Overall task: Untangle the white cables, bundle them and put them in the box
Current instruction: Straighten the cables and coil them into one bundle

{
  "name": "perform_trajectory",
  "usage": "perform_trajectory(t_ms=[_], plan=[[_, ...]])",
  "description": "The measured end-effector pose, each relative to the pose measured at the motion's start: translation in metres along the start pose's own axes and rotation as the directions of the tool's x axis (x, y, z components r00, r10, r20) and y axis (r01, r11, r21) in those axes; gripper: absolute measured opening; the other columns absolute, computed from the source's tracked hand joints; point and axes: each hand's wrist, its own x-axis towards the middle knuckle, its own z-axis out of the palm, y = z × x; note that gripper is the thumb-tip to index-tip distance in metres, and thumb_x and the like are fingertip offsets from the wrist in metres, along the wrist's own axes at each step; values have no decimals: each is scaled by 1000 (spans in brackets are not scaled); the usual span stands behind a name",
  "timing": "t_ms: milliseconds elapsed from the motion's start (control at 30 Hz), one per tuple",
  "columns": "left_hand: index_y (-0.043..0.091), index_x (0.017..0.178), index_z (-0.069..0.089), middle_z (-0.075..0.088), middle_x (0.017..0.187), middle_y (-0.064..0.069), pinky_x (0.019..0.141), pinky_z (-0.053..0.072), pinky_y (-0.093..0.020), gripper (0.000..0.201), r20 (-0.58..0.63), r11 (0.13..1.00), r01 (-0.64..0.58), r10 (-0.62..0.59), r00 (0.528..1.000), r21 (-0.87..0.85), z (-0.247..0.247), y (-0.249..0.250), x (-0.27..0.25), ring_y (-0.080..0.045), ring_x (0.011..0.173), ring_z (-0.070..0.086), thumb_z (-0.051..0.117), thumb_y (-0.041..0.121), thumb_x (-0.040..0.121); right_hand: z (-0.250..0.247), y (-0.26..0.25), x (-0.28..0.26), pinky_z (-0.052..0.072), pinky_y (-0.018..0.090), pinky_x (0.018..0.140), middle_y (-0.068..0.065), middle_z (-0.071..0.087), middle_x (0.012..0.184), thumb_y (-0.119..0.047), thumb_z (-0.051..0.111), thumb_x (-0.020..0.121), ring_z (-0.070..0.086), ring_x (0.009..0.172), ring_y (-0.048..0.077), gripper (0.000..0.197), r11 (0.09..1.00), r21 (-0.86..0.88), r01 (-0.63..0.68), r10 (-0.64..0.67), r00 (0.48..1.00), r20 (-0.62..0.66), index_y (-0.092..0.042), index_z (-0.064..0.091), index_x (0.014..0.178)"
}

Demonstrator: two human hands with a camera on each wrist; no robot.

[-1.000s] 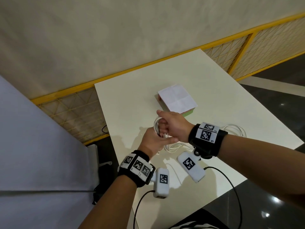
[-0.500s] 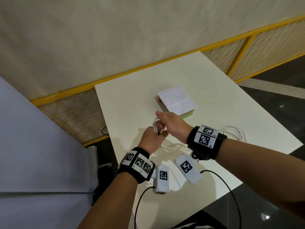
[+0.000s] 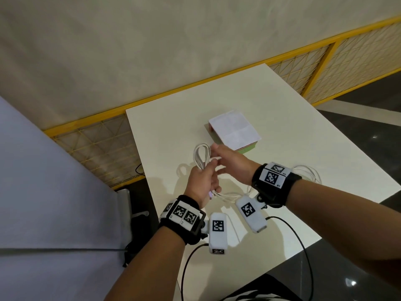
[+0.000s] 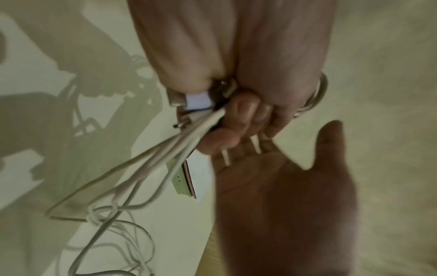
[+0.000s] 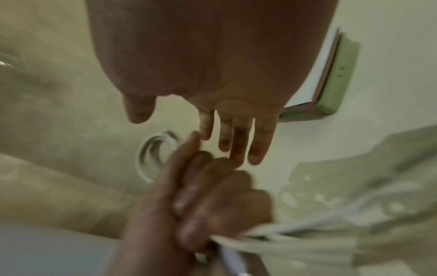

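My left hand (image 3: 204,181) grips a folded bunch of white cable (image 3: 201,156) above the white table (image 3: 293,135); loops stick up past the fist and strands trail down to a tangle (image 4: 113,214) on the table. The left wrist view shows the curled fingers (image 4: 243,119) round the strands. My right hand (image 3: 230,164) is beside it with fingers (image 5: 238,142) straight and spread, holding nothing. More white cable (image 3: 308,173) lies behind my right wrist. The box (image 3: 234,131), green-sided with a white lid, stands just beyond both hands.
A yellow-framed mesh railing (image 3: 325,61) runs behind the table, against a beige wall. A grey-white surface (image 3: 54,192) fills the left. Black leads (image 3: 303,257) hang from the wrist cameras over the table's near edge. Dark floor (image 3: 368,118) lies to the right.
My right hand has let go of the cable loops and opened flat. The left hand keeps its grip, and the loops now stand free above it.
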Motion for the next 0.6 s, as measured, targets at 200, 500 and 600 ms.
perform_trajectory(t_ms=[200, 500, 600], plan=[[19, 55, 31, 21, 40, 7, 41, 21, -19, 47, -75, 995, 54, -61, 995, -87, -7, 0, 9, -9, 34, 19, 59, 24, 92, -9, 45, -22, 40, 30, 104, -5, 67, 103, -35, 71, 75, 60, 99, 9, 39, 888, -423, -180, 344, 871, 352, -17, 64, 109], [23, 57, 31, 20, 43, 9, 38, 18, -16, 49, -106, 992, 96, -104, 989, -79, -22, -5, 9, -8, 34, 17, 74, 18, 81, -24, 46, -29, 38, 24, 56, 2, 64, 73, -30, 52, 86, 56, 67, 17, 22, 372, -924, -88, 301, 953, 30, -17, 57, 70], [23, 58, 29, 20, 43, 8, 37, 18, -18, 51, -108, 997, 72, -76, 991, -35, -27, -13, 5, -9, 35, 18, 74, 27, 80, -27, 28, -32, 37, 29, 62, 11, 62, 84, -27, 53, 87, 54, 76, 27, 11, 255, -967, 3, 48, 999, 16, -16, 52, 84]])
